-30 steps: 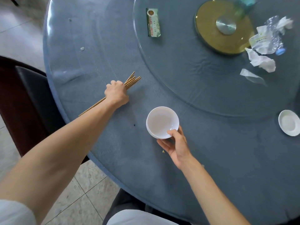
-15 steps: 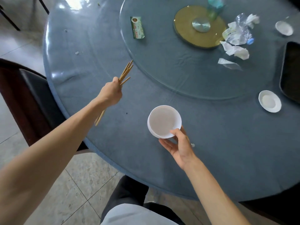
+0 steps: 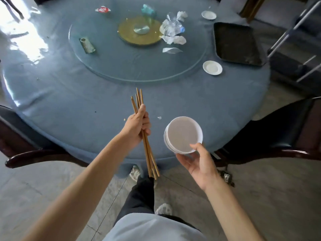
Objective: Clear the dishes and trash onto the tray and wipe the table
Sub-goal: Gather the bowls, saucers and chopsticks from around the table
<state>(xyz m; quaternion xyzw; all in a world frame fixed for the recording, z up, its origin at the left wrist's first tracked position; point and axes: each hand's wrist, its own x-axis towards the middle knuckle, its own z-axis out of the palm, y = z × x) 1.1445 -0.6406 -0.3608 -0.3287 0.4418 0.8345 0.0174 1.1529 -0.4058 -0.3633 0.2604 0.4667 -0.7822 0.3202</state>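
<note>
My left hand [image 3: 137,125] grips a bundle of several wooden chopsticks [image 3: 149,159] held nearly upright over the table's near edge. My right hand [image 3: 199,162] holds a small stack of white bowls [image 3: 182,134] from below, just off the round blue-covered table [image 3: 69,101]. A black tray [image 3: 236,44] lies empty at the table's far right. Two small white saucers sit near it, one [image 3: 212,67] in front of the tray, one [image 3: 208,15] behind. On the glass turntable [image 3: 121,66] lie a crushed plastic bottle [image 3: 172,25], crumpled tissues [image 3: 173,39] and a green wrapper [image 3: 87,45].
A red wrapper [image 3: 102,9] and a teal object [image 3: 147,9] lie at the far side. Small crumbs [image 3: 159,117] dot the cloth near my hands. Dark chairs stand at left [image 3: 26,150] and right [image 3: 278,133]. A metal frame [image 3: 295,32] stands beyond the tray.
My left hand has lifted the chopsticks off the table and brought them toward me. I have stepped back and turned right, so the tray and whole table are in view. Bowls stay held.
</note>
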